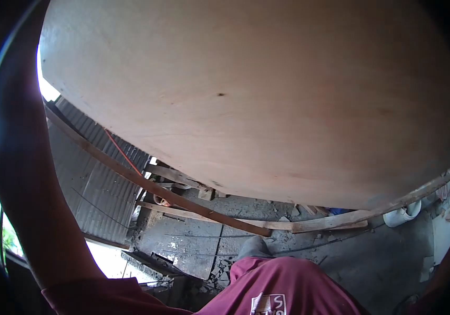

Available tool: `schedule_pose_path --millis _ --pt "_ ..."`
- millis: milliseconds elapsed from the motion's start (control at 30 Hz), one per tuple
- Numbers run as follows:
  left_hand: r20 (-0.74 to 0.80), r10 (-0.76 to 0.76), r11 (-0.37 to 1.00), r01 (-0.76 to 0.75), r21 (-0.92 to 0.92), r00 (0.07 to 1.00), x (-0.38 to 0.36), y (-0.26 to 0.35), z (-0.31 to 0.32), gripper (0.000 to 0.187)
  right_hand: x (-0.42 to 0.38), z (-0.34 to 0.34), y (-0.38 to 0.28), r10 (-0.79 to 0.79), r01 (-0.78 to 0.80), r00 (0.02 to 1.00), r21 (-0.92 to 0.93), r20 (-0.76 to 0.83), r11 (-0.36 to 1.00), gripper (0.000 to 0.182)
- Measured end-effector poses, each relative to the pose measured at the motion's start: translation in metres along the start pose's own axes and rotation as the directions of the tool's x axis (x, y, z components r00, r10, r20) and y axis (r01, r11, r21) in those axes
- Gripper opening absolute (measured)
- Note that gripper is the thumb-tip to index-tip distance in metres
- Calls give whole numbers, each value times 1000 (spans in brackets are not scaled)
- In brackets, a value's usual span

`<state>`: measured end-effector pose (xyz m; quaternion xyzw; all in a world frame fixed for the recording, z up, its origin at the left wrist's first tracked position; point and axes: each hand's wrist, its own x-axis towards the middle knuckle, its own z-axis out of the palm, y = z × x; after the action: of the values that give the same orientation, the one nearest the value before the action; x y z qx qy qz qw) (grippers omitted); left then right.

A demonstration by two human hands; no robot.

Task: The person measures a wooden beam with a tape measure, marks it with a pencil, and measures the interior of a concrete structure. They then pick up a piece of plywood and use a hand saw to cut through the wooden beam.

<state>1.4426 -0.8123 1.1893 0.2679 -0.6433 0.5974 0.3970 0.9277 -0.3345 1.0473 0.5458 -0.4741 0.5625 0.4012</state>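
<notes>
A large pale wooden sheet (256,110) fills the upper part of the view, close in front of me, with a small dark knot in its face. My left arm reaches up along the left side, and its hand is beyond the top of the frame. Only a dark part of my right arm shows at the lower right edge; that hand cannot be seen. What either hand holds or touches is hidden.
Below the sheet, a long wooden strip (183,202) and a pole (340,220) cross above the grey floor (356,252). Corrugated metal sheets (104,194) stand at left. A white bucket (402,214) is at right, near several scattered things. Rubble lies around the lower middle.
</notes>
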Motion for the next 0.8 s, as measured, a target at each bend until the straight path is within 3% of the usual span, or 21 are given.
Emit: schedule_pose_path --millis 67,167,200,233,267,300,333,367,400,433,500,533,600,667,733,767,800 --pt "-8 -4 1000 4 -13 1000 -8 11 16 36 -27 30 12 -358 431 881 -209 311 878 45" --pt "-37 -2 999 0 -35 999 -20 19 53 38 -64 76 61 -357 405 898 -164 259 900 58" --pt "-44 4 999 -5 -39 999 -30 20 67 38 -86 66 110 -48 144 977 -486 206 862 56" --pt "-62 8 999 -10 -43 998 -41 21 86 39 -113 49 137 220 -123 975 -750 30 650 62" --pt "-69 11 999 -13 -35 998 -55 19 109 40 -135 111 96 -96 88 995 -678 25 730 57" --pt "-74 22 999 -24 -24 997 -74 19 134 40 -153 144 86 -145 139 987 -810 68 570 52" --pt "-71 36 999 -36 -6 997 -97 23 162 41 -180 189 85 136 -193 981 -659 -138 727 46" --pt "-55 47 999 -46 25 997 -126 27 192 41 -198 239 65 505 -441 788 249 -352 862 25" --pt "-43 63 997 -60 55 997 -154 35 222 42 -205 277 55 777 -511 509 597 -370 618 28" --pt "-36 75 994 -72 88 997 -184 48 252 42 -228 296 59 830 -698 378 462 -411 547 32" --pt "-23 101 984 -96 151 995 -242 87 304 43 -272 342 65 794 -569 463 555 -395 607 29" --pt "-20 111 979 -106 173 994 -267 110 326 44 -295 360 68 794 -580 481 545 -372 606 28" --pt "-19 130 974 -124 190 991 -314 160 350 45 -335 379 62 845 -694 439 481 -306 535 32" --pt "-106 129 991 -124 59 986 -339 221 346 39 -385 406 69 863 -780 416 375 -287 501 32" --pt "-46 104 985 -109 -134 994 -390 261 378 34 -416 413 71 867 -839 383 271 -319 471 32" --pt "281 -12 975 74 -210 960 -434 279 404 41 -428 414 72 871 -882 363 181 -331 436 31" --pt "285 0 970 69 -232 958 -465 277 440 41 -437 411 76 847 -877 373 153 -378 455 31"
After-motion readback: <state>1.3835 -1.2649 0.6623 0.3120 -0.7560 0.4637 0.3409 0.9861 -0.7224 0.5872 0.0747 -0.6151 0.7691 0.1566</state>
